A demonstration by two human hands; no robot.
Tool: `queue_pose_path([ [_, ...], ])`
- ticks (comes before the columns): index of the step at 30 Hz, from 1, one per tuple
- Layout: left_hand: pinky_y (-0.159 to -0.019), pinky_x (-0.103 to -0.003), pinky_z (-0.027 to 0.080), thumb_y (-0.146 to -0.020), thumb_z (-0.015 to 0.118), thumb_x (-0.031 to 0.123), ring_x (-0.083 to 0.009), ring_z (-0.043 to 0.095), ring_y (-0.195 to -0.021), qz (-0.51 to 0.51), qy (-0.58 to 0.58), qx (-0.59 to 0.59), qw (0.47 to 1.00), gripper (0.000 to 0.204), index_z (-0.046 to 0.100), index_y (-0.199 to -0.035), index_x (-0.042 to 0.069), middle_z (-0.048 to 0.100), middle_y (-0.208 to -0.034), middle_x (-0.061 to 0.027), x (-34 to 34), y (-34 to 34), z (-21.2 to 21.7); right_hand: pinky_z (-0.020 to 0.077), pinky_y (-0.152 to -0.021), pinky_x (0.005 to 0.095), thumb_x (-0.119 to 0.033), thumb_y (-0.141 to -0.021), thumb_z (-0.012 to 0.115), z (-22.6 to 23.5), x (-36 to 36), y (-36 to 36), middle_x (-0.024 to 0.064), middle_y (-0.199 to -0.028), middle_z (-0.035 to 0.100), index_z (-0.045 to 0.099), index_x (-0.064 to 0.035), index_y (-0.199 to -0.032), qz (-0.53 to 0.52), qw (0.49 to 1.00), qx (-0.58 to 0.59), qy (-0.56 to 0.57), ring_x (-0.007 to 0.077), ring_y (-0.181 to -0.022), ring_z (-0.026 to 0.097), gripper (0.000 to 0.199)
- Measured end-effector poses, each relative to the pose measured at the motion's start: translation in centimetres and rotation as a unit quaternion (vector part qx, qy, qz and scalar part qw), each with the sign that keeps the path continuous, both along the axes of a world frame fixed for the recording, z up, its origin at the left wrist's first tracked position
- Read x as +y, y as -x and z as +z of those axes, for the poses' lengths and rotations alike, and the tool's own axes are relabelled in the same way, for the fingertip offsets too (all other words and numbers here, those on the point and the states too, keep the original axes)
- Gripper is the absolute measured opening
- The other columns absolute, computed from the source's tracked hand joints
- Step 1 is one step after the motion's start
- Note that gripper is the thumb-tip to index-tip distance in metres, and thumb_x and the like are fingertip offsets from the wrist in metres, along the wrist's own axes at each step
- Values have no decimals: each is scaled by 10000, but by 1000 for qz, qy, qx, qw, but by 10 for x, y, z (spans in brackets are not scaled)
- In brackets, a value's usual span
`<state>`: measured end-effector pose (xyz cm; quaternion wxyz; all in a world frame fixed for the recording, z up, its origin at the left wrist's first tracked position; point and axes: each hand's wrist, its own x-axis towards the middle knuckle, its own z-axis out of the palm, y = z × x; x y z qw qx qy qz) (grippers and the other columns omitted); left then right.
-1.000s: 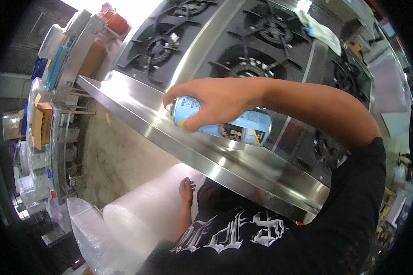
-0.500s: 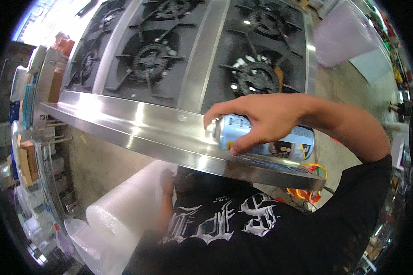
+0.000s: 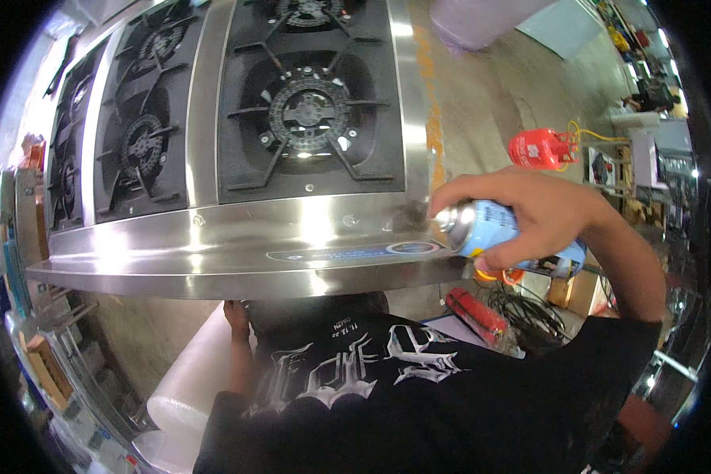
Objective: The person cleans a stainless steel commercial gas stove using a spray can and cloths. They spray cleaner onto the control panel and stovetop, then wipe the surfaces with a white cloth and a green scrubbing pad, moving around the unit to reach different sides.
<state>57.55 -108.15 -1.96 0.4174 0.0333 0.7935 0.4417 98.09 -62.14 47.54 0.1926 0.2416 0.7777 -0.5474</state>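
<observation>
My right hand [image 3: 549,207] is wrapped round a light-blue aerosol spray can [image 3: 494,225] that lies on its side, its silver top pointing left. The index finger reaches over the nozzle. The can is held at the right end of the steel front ledge [image 3: 213,265] of a gas stove. A blue-and-silver label strip [image 3: 355,253] runs along that ledge. Black burner grates [image 3: 308,114] sit on the stove top behind it. Below the ledge, my left hand [image 3: 235,314] hangs beside the roll of bubble wrap [image 3: 189,375]; its fingers are too small and hidden to make out.
A red gas cylinder [image 3: 539,148] with a yellow hose stands on the floor to the right. A red fire extinguisher [image 3: 475,312] lies near coiled black cables [image 3: 529,312]. Metal shelving [image 3: 28,237] lines the left. A wrapped roll [image 3: 482,17] stands far back.
My right hand and the can have moved right to the end of the stove ledge. The view has shifted right, bringing the label strip, gas cylinder and fire extinguisher into sight.
</observation>
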Motion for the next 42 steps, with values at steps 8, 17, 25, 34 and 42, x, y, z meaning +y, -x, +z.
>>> queue_pose_path([
  [8, -619, -337, 553, -1048, 525, 417, -221, 672, -769, -50, 34, -41, 997, 414, 579, -1221, 44, 694, -985, -141, 37, 29, -32, 492, -915, 424, -234, -760, 776, 34, -100, -22, 170, -1101, 647, 559, -110, -1362, -170, 962, -18, -211, 366, -1036, 636, 652],
  [17, -632, -299, 528, -1054, 518, 350, -181, 677, -787, -27, -80, -56, 995, 393, 588, -1301, 52, 690, -1032, -123, 28, 101, -28, 496, -864, 418, -211, -767, 779, 35, -154, 164, 143, -1062, 613, 578, -117, -1335, -79, 946, -18, -314, 343, -990, 628, 610],
  [25, -722, -308, 523, -1051, 533, 327, -165, 651, -849, 137, -99, -19, 985, 411, 581, -1338, 37, 676, -1056, -96, -76, 202, 62, 494, -867, 417, -208, -783, 773, 22, -182, 403, 148, -1067, 592, 543, -134, -1379, 90, 946, 48, -308, 354, -990, 615, 643],
  [34, -822, -327, 531, -1052, 514, 267, -205, 673, -947, 319, -136, 34, 937, 391, 590, -1344, 19, 685, -1109, -125, -149, 255, 159, 499, -965, 432, -155, -783, 760, -1, -233, 677, 183, -1184, 634, 529, -138, -1370, 241, 884, 166, -364, 361, -1076, 631, 630],
  [42, -814, -327, 547, -1047, 505, 208, -209, 683, -962, 388, -178, 31, 904, 360, 585, -1335, 8, 690, -1108, -136, -193, 251, 189, 527, -904, 470, -237, -831, 746, -12, -279, 867, 223, -1074, 699, 507, -135, -1386, 297, 830, 209, -423, 375, -986, 693, 613],
])
